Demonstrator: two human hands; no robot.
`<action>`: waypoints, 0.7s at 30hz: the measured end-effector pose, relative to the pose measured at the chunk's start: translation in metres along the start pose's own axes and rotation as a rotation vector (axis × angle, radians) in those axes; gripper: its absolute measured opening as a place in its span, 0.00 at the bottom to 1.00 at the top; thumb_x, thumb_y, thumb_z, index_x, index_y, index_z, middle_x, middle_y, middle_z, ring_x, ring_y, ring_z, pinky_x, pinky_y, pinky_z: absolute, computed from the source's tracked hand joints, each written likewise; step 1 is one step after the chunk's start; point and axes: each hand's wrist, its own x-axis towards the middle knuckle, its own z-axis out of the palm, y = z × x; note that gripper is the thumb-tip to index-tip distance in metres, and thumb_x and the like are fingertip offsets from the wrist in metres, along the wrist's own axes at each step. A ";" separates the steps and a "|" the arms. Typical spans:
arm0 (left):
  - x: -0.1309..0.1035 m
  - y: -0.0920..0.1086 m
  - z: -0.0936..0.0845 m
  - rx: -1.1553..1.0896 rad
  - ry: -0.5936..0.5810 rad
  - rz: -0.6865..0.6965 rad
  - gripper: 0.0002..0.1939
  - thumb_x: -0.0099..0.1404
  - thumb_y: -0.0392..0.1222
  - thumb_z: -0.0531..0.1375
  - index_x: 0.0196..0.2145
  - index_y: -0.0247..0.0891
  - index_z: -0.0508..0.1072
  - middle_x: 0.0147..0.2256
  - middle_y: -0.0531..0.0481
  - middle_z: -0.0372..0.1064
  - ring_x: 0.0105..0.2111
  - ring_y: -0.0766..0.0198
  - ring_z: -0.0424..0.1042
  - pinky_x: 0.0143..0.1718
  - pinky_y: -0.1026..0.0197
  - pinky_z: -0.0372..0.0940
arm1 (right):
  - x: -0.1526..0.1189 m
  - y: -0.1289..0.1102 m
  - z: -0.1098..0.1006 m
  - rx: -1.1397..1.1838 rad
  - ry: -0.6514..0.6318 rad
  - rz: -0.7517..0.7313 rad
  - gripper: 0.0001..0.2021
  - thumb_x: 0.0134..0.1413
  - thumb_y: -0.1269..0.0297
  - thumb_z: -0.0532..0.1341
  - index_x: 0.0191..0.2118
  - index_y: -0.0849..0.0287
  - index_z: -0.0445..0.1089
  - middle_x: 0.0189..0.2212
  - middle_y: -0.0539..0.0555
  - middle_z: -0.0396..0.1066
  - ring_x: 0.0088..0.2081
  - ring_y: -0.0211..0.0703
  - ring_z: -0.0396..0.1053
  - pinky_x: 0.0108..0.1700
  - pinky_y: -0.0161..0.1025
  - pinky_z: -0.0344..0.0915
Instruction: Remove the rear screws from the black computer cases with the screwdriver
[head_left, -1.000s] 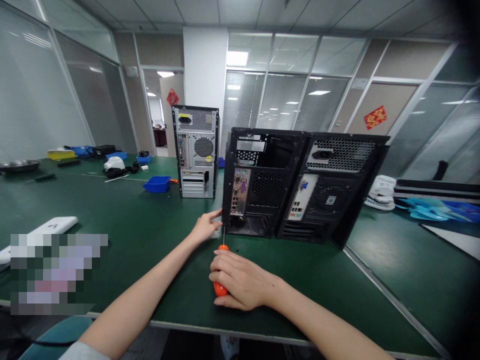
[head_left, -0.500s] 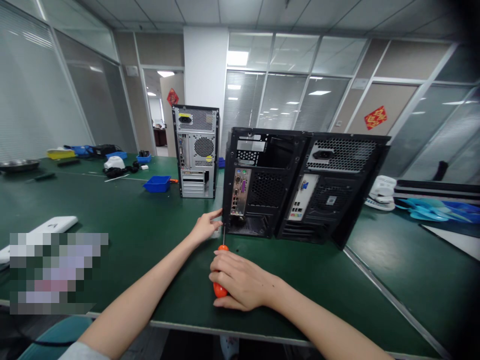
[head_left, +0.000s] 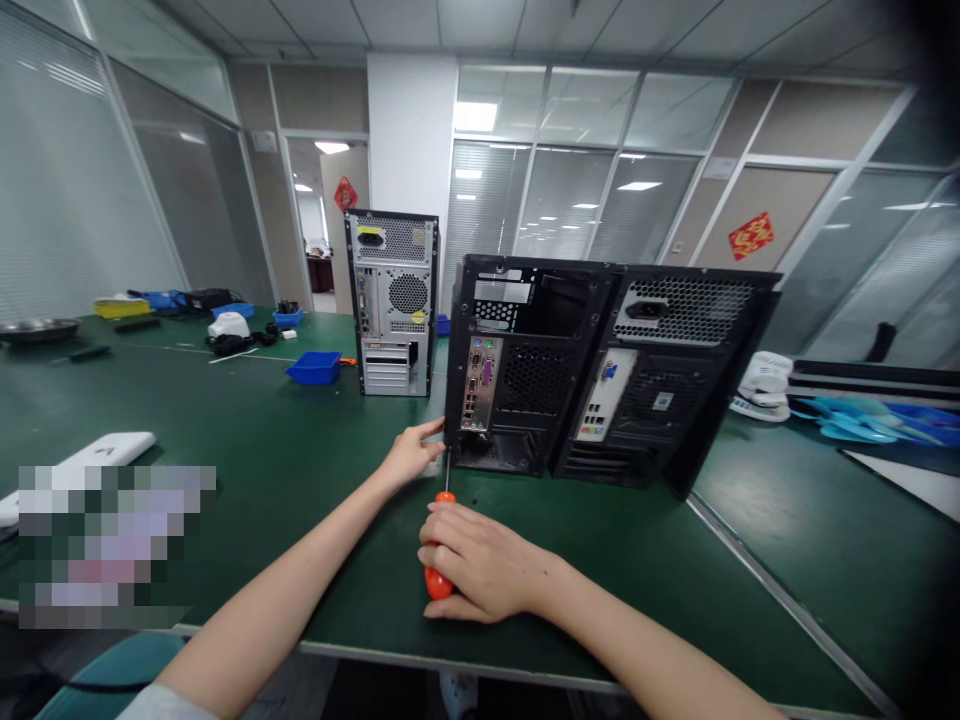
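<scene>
- Right hand: wrapped around the orange screwdriver, its shaft reaching the lower corner of the black computer case ahead.
- Left hand: fingertips at that case's edge, just beside the shaft; cannot tell whether they pinch anything.
- Progress: driver apparently in place; any screw's looseness is too small to tell.
- Second black case: beyond the right hand, untouched.

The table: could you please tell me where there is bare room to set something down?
The table is bare between the blue tray, white box and left hand, and between the right forearm, black cases and metal strip. It is crowded where the screwdriver and left hand reach the cases, and far left about the yellow tray.
</scene>
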 end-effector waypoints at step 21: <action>0.000 0.000 0.000 0.012 0.000 0.017 0.31 0.59 0.34 0.60 0.60 0.40 0.64 0.59 0.45 0.64 0.43 0.58 0.75 0.45 0.56 0.71 | 0.000 0.000 0.002 -0.009 -0.052 0.010 0.26 0.54 0.38 0.53 0.38 0.61 0.66 0.36 0.57 0.68 0.39 0.43 0.61 0.51 0.45 0.64</action>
